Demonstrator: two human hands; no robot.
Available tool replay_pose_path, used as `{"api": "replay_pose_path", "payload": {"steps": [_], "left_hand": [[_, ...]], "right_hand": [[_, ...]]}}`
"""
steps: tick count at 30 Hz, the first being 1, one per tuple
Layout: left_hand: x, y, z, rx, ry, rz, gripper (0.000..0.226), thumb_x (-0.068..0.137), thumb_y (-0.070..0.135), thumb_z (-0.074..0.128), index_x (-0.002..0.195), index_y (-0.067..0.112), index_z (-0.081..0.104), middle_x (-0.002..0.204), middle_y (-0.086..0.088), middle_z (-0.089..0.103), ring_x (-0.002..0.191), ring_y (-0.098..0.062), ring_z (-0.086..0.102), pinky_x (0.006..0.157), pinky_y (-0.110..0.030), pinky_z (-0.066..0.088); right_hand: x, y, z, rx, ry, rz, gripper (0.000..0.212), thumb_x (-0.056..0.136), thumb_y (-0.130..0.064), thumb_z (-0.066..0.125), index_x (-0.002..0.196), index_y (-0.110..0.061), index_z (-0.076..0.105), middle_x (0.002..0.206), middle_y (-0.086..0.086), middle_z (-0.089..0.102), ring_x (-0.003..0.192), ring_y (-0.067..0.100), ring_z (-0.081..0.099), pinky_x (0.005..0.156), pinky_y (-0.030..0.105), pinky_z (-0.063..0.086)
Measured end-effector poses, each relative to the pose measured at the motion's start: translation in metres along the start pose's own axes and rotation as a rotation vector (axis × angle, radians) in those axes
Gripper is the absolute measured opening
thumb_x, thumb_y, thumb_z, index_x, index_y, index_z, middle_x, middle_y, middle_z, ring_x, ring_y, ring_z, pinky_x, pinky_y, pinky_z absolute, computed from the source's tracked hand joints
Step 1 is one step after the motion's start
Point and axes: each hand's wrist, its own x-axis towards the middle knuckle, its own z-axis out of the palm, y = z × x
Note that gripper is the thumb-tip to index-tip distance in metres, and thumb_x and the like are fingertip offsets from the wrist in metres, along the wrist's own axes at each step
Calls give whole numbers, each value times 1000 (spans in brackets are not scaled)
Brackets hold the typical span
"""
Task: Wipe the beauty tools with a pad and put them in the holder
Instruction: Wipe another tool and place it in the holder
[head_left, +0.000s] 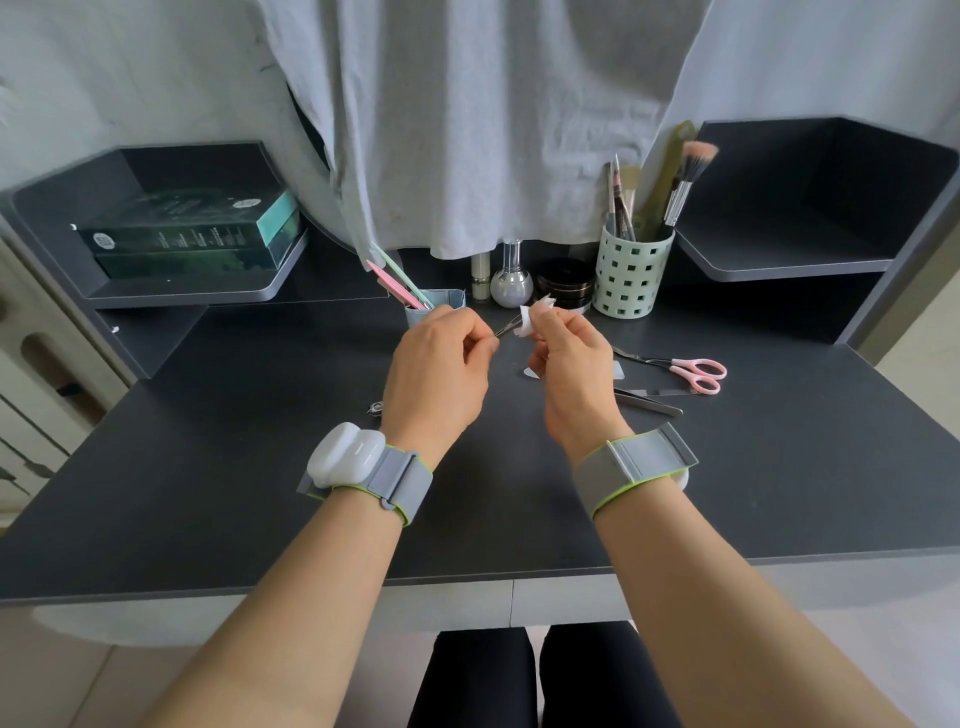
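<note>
Above the middle of the dark desk, my left hand (439, 364) pinches a thin metal tool (506, 327) by its near end. My right hand (571, 358) pinches a white pad (530, 319) folded round the tool's far tip. Just behind my left hand stands a small blue-grey holder (449, 300) with a pink and a green tool (400, 283) leaning out of it. Pink-handled scissors (685, 370) and metal tweezers (649, 402) lie on the desk to the right of my right hand. A small metal clipper (375, 409) lies partly hidden left of my left wrist.
A pale green perforated cup (631, 275) of brushes stands at the back right, beside a black compact (566, 286) and small bottles (511, 283). Dark boxes (192, 234) fill the left shelf. A grey cloth (467, 130) hangs over the back. A white scrap (531, 372) lies beneath my right hand.
</note>
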Motion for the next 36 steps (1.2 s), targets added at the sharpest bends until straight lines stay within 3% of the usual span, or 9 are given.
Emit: {"api": "replay_pose_path", "payload": {"steps": [5, 13, 17, 24, 31, 36], "left_hand": [[0, 1, -2, 6, -8, -1, 9, 93, 18, 66, 84, 16, 68, 84, 3, 59, 69, -11, 52, 63, -13, 37], [1, 1, -2, -18, 0, 7, 10, 93, 20, 66, 84, 17, 69, 83, 4, 60, 67, -10, 53, 65, -24, 46], [0, 2, -4, -32, -7, 0, 11, 93, 20, 66, 84, 17, 69, 82, 3, 60, 67, -10, 53, 62, -18, 42], [0, 1, -6, -53, 12, -10, 12, 92, 18, 67, 80, 16, 67, 80, 3, 60, 67, -12, 53, 65, -23, 43], [-1, 1, -8, -67, 40, -17, 15, 94, 19, 66, 79, 19, 63, 82, 4, 62, 69, -12, 54, 60, -11, 37], [-4, 5, -2, -90, 58, 11, 16, 94, 22, 65, 80, 15, 66, 78, 3, 61, 68, -14, 53, 65, -27, 42]], "right_hand": [[0, 3, 0, 13, -16, -38, 22, 99, -20, 61, 78, -17, 58, 65, -5, 46, 53, 4, 39, 57, 20, 39], [4, 0, 2, 39, -13, -40, 27, 103, -22, 54, 76, -19, 55, 55, -11, 42, 47, -1, 42, 62, 24, 38], [8, 0, 2, 67, -13, -31, 29, 104, -22, 53, 75, -19, 53, 56, -11, 42, 49, 2, 42, 65, 25, 41], [18, -5, -1, 195, 21, 20, 27, 103, -22, 55, 77, -15, 53, 67, -4, 42, 57, 7, 41, 59, 23, 43], [17, -2, -6, 299, 45, 135, 22, 103, -19, 55, 83, -11, 58, 67, -2, 48, 57, 7, 42, 55, 21, 41], [7, 8, -1, 293, -147, 163, 20, 104, -18, 50, 96, -10, 67, 73, -2, 51, 63, 7, 44, 60, 22, 41]]}}
